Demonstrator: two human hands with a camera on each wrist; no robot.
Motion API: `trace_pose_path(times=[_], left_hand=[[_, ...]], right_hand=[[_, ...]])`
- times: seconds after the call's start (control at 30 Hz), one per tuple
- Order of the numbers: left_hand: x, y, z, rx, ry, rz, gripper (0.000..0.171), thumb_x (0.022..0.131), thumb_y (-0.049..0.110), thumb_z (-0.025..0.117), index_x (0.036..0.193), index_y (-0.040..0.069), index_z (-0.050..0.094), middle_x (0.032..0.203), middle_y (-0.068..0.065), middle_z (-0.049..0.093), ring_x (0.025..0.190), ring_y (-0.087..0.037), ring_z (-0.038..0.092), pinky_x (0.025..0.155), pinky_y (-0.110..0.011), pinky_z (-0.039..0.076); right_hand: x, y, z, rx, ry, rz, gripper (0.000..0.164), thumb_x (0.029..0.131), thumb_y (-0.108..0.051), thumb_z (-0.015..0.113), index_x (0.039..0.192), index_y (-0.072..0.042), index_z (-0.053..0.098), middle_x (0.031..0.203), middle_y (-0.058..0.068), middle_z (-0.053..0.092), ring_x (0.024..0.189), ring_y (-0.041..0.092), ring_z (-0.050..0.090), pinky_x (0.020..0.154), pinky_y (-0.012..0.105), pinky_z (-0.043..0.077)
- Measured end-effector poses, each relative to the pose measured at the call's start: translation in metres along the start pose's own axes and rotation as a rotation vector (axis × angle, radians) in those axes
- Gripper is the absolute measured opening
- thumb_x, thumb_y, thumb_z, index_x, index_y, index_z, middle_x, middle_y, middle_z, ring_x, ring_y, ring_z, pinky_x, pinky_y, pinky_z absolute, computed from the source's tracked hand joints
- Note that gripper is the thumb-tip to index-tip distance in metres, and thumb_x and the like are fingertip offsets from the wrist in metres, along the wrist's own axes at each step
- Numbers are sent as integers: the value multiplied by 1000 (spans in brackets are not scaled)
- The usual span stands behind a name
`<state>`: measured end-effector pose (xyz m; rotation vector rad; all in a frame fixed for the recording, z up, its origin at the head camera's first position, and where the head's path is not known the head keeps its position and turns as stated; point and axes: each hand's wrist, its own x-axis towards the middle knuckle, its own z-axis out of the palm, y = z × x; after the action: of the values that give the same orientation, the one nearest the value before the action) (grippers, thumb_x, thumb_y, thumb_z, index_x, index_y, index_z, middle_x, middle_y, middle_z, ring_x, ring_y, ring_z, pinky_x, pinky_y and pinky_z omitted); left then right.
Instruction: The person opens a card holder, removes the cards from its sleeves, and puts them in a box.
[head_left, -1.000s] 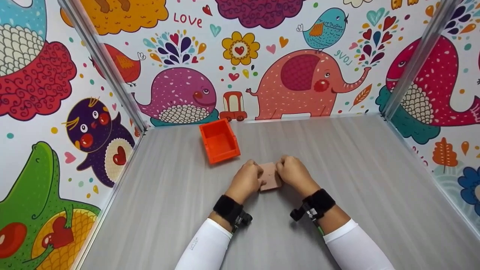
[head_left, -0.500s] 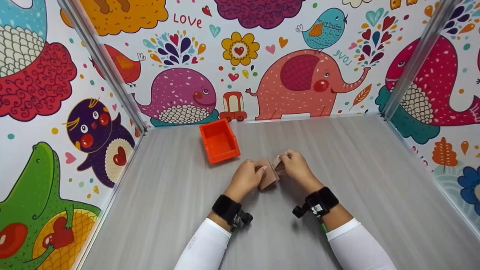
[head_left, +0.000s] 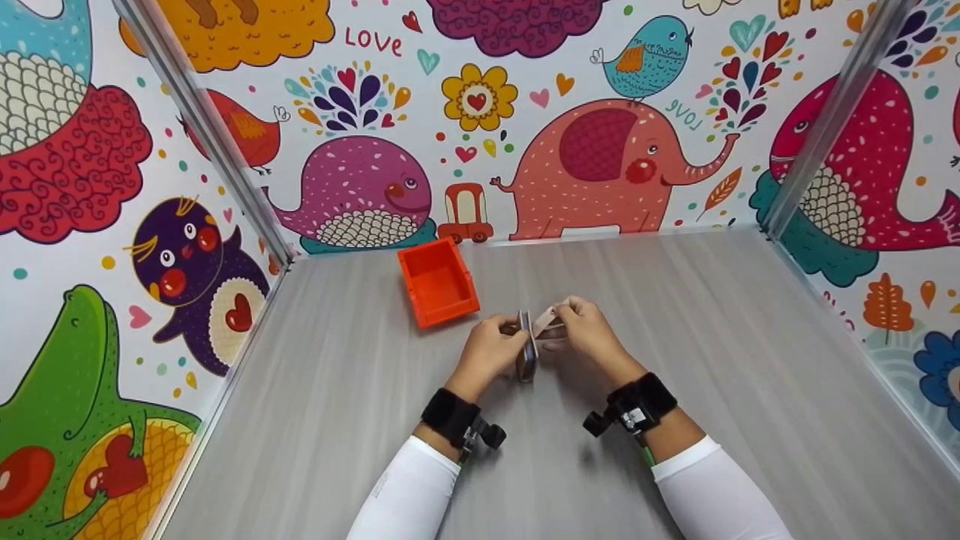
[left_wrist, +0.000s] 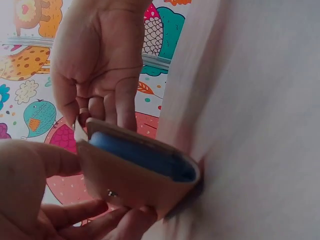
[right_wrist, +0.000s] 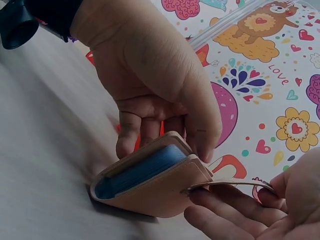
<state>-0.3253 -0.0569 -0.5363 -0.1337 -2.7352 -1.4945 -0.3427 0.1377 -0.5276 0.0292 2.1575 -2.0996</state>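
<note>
A tan leather card holder [head_left: 527, 363] with a blue inside stands on edge over the table in the head view, its spine low. My left hand [head_left: 486, 354] grips it from the left, thumb on one side and fingers on the other. With fingertips, my right hand [head_left: 591, 334] pinches the narrow closing strap [right_wrist: 232, 183], which sticks out from the cover toward the right. A metal snap [left_wrist: 112, 193] shows on the cover in the left wrist view. The blue sleeves [right_wrist: 145, 170] lie between the two covers, which are close together.
An orange-red plastic bin [head_left: 439, 283] stands behind and left of the hands; no contents show in it. The grey table [head_left: 337, 420] is bounded by printed cartoon panels at the back and both sides.
The card holder has turned from lying with its tan face up to standing on edge. The right hand has drawn slightly away with the strap, while the left stays near its place.
</note>
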Motion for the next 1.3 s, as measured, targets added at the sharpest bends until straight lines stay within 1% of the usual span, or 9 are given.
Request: trace_pose_path(times=[0.2,0.43,0.67,0.8,1.0,1.13,1.23,1.27,1.3], left_hand=[[2,-1,-5,-39,-66,-1,49,103,20,76,145,-3,72,128,-20,82,124,-36,77,115,-50,57],[2,0,-11,-83,-162,-7,61,103,12,76,158,-7,59,130,-24,79,123,-37,77,114,-50,59],[1,-1,-13,-97,-150,-41,69,99,13,81,160,-7,57,129,-23,79,119,-33,77,106,-45,64],[1,-1,-16,-41,-107,-55,75,91,9,81,161,-3,57,125,-21,77,112,-30,73,105,-47,62],[-1,-1,-17,39,-85,-59,71,86,1,76,157,3,64,133,-24,76,118,-32,71,110,-50,58],[-1,-3,-17,83,-110,-60,56,89,2,75,146,0,73,145,-26,73,130,-37,69,118,-52,55],[-3,-4,-18,134,-116,-42,49,90,5,73,139,-2,75,144,-28,72,129,-38,68,119,-54,54],[3,-17,-15,150,-112,-9,48,90,9,75,137,0,77,142,-25,74,127,-35,68,117,-50,55],[3,-17,-15,166,-111,-3,48,90,10,74,136,-1,77,140,-25,74,125,-34,68,117,-50,55]], right_hand=[[1,3,0,166,-78,29,28,119,-11,40,104,1,61,93,12,84,83,22,85,79,40,71],[4,7,-3,207,-80,72,29,119,-10,37,104,-2,60,91,11,84,81,24,85,79,42,71],[5,9,-4,209,-101,93,29,119,-11,37,104,-2,61,97,13,85,86,25,86,81,43,71],[5,7,-6,194,-102,85,28,119,-11,37,105,-2,61,95,12,85,84,24,86,80,42,71],[4,1,-15,109,-27,66,24,113,-10,45,98,-3,62,88,8,82,77,20,83,70,36,70],[6,-1,-30,-26,41,46,22,107,-10,52,91,-3,65,84,8,81,72,16,81,63,31,67],[9,-2,-43,-142,52,36,23,105,-12,55,88,-1,67,83,9,82,70,14,80,63,30,66],[10,-2,-48,-183,46,37,24,105,-12,55,88,-1,68,84,10,83,69,14,80,63,30,66],[10,-2,-52,-228,39,38,25,105,-13,56,89,0,70,86,11,83,69,13,80,63,30,66]])
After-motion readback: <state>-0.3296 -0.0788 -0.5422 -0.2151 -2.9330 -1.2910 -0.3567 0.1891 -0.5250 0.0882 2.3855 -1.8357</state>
